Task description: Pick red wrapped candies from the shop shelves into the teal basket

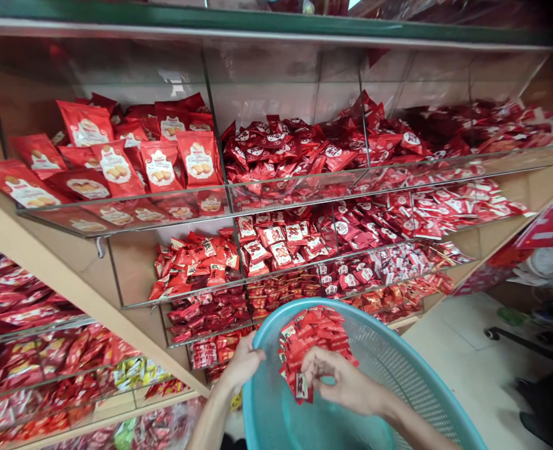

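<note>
Small flat red packets in glossy wrap (pixel 316 331), heaped toward the far side inside a large round turquoise perforated plastic basket (pixel 405 375); likely light, slippery and perhaps breakable within, so best pinched gently by a sealed edge rather than pressed across the middle. At the heap's near edge, bare right hand (pixel 346 381) curled over the packets, impossible to tell whether pinching one; at the basket's left rim, bare left hand (pixel 244 362) clasped around the edge. Beyond, tiered shelves with transparent fronts (pixel 117 215), loaded with red bagged goods (pixel 283 244).

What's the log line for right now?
left hand: gripping teal basket rim | right hand: at red packets inside basket | shelves: more red packs
</note>
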Tool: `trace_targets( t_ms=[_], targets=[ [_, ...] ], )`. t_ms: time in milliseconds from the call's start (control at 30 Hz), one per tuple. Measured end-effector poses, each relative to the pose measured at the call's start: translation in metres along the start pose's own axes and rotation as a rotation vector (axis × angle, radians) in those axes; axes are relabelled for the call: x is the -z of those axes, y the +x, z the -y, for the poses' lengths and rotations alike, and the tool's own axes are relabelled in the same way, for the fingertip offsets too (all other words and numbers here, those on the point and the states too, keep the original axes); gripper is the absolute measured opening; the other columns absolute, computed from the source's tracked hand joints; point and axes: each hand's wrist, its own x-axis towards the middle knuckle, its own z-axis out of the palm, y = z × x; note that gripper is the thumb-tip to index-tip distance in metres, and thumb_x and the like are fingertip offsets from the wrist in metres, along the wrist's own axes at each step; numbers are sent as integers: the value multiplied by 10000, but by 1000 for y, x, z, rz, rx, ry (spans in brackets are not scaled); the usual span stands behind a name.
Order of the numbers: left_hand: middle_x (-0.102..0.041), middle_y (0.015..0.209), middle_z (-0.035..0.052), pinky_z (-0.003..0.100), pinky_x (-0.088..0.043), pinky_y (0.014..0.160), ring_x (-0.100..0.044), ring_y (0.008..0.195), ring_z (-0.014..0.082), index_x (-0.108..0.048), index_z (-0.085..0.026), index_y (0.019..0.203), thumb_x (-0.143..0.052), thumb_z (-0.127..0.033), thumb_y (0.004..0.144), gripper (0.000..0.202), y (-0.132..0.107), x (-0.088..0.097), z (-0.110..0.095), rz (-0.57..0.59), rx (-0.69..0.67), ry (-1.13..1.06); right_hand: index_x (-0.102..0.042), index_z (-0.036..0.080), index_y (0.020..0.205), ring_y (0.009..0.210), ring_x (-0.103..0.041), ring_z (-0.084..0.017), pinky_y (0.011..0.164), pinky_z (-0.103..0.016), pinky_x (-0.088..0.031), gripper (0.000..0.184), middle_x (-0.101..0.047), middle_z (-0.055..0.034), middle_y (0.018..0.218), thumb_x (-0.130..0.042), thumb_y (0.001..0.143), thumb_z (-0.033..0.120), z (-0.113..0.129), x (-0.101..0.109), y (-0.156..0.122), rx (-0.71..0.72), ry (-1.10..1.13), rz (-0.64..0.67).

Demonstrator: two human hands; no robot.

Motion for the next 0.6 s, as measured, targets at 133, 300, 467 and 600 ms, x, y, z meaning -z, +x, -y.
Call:
trace_targets(
  t_ms=[133, 300, 467, 600],
  targets=[
    [-561, 609, -26, 204, -388, 502, -483, 534, 109, -618, -129, 916, -457, -102, 546, 404, 0, 0, -1, -5, -8, 14, -510, 165, 823, 652, -554, -114, 645, -261, -427, 117, -594, -3, 715, -512, 715, 118, -9, -9, 0, -38, 104, 99],
    [-559, 594, -27, 198, -389, 505, -468, 519, 99, -627, -131, 911, -454, -95, 547, 405, 1, -1, 0, 22, -41, 24, -532, 153, 776, 569, -517, -85, 573, -215, -387, 199, -551, 34, 614, -486, 615, 45, -45, -23, 5, -131, 190, 136],
    [-561, 578, -27, 217, -404, 494, -484, 491, 109, -608, -127, 954, -456, -94, 544, 439, 2, -1, 2, 41, -21, -23, -550, 148, 725, 531, -447, -57, 514, -172, -331, 191, -509, 49, 603, -485, 587, 33, -71, -18, 7, -123, -38, 92],
    [-551, 552, -37, 231, -421, 507, -502, 483, 114, -604, -136, 948, -455, -80, 537, 440, 2, -2, 2, 43, -9, -56, -588, 172, 783, 547, -483, -67, 515, -164, -337, 243, -574, 40, 634, -462, 613, 53, -79, -3, 2, -107, -374, 96]
  ],
)
